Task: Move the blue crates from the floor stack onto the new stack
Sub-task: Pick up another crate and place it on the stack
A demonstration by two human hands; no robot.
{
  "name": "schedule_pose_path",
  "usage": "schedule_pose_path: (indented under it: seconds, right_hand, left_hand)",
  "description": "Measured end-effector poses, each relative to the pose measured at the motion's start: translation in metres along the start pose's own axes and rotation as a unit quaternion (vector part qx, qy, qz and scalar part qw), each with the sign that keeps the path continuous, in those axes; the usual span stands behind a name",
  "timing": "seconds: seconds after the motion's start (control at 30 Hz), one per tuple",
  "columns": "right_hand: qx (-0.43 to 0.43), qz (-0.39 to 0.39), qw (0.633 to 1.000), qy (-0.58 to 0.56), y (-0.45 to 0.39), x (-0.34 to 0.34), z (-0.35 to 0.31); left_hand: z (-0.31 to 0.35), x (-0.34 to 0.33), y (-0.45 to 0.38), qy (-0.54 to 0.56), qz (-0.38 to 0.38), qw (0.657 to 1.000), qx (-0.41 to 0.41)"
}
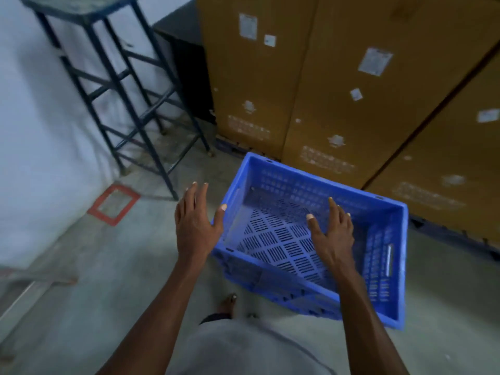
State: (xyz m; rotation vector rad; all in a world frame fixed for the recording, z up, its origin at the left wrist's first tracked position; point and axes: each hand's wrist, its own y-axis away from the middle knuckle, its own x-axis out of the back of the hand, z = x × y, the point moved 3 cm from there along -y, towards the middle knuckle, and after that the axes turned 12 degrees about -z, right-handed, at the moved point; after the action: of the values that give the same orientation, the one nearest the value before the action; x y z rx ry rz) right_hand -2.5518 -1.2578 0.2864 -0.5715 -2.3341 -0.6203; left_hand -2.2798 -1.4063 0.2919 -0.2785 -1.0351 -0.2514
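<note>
Left hand (194, 226): fingers spread straight, holding nothing, just beside the crate's left wall. Right hand (334, 231): fingers extended, empty, above the crate's interior. Blue crate (384, 255): upright, open top, on the floor (89, 288) beneath and between both hands. Beyond the left hand: red floor marking (113, 204), dark metal stool (113, 85). Beyond the right hand: cardboard boxes (338, 85).

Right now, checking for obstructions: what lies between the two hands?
In the head view, only the blue crate's left wall and slotted floor lie between the left hand and right hand.
</note>
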Motion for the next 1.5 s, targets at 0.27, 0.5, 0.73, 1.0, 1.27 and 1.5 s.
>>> schedule_pose_path:
  seconds: [0.27,0.5,0.73,1.0,1.27,1.5]
  right_hand:
    - [0.215,-0.132,0.966,0.055,0.019,-0.083,-0.096]
    - [0.368,-0.267,0.884,0.112,0.120,-0.198,-0.179]
    - [0.445,-0.404,0.781,0.171,0.299,-0.338,-0.227]
    - [0.545,-0.550,0.590,0.227,0.559,-0.474,-0.232]
    - [0.630,-0.613,0.387,0.278,0.785,-0.585,-0.224]
    - [0.685,-0.620,0.244,0.294,0.995,-0.681,-0.221]
  left_hand:
    - [-0.077,0.059,0.131,0.017,0.094,0.977,0.191]
    - [-0.149,0.105,0.303,0.032,0.212,0.898,0.385]
    - [-0.210,0.152,0.525,0.048,0.310,0.782,0.539]
    - [-0.237,0.200,0.778,0.022,0.409,0.618,0.672]
    - [-0.240,0.217,0.951,0.007,0.450,0.457,0.767]
    - [-0.303,0.248,1.100,0.021,0.449,0.355,0.820]
